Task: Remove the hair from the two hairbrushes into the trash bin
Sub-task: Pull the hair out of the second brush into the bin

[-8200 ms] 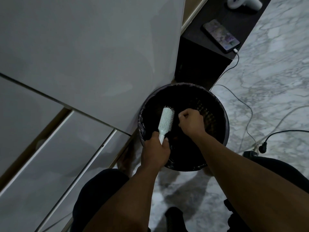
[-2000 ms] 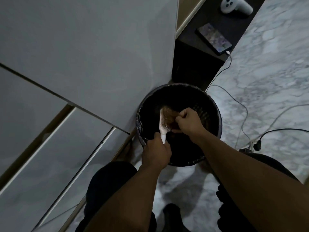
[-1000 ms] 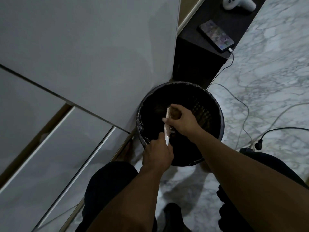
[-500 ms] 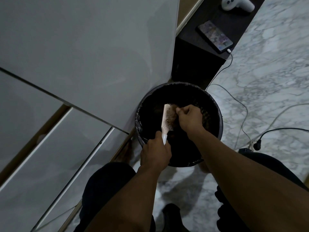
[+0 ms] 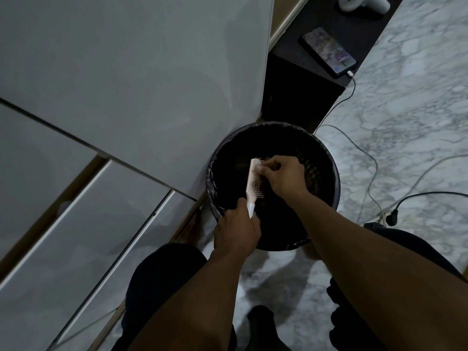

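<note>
A round black trash bin (image 5: 331, 173) with a dark liner stands on the marble floor against a white cabinet. Over its opening I hold a pale pink hairbrush (image 5: 253, 183) upright by its white handle in my left hand (image 5: 236, 230). The bristles face right. My right hand (image 5: 283, 174) is closed against the upper bristles, fingertips pinched at the brush's top. Whether hair is between the fingers cannot be told in the dim light. No second brush is in view.
White cabinet panels (image 5: 126, 84) fill the left. A dark low shelf (image 5: 316, 79) behind the bin carries a lit phone (image 5: 329, 51) on a cable and a white controller (image 5: 364, 2). Cables and a black plug (image 5: 391, 216) lie on the floor at right.
The mint brush seen 8 s ago has given way to a pink one. Over the last second my right hand has shifted along the bristles up to the brush's top.
</note>
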A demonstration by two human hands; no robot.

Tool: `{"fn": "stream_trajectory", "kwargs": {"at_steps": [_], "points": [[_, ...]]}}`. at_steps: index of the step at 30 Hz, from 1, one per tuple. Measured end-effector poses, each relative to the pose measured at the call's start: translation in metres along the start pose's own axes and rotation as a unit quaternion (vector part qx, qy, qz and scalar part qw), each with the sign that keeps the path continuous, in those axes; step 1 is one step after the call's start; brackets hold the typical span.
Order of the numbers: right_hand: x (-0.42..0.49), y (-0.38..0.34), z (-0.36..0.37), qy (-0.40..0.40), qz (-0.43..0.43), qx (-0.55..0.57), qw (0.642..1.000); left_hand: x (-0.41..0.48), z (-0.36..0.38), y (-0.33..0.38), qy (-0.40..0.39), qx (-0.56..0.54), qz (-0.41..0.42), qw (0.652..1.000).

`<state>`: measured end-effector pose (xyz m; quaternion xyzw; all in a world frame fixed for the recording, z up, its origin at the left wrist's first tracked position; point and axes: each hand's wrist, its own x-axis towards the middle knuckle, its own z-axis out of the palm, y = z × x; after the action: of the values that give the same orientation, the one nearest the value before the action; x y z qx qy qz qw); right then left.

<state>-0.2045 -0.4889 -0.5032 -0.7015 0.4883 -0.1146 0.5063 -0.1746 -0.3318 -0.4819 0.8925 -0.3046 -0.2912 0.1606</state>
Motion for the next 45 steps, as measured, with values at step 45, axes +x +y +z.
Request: {"fn": "stream_trajectory", "kwargs": {"at_steps": [45], "points": [[0.003,0.0,-0.009,-0.138,0.189,0.091,0.968,0.003,-0.005,0.002,0.023,-0.024,-0.081,0.996]]}}
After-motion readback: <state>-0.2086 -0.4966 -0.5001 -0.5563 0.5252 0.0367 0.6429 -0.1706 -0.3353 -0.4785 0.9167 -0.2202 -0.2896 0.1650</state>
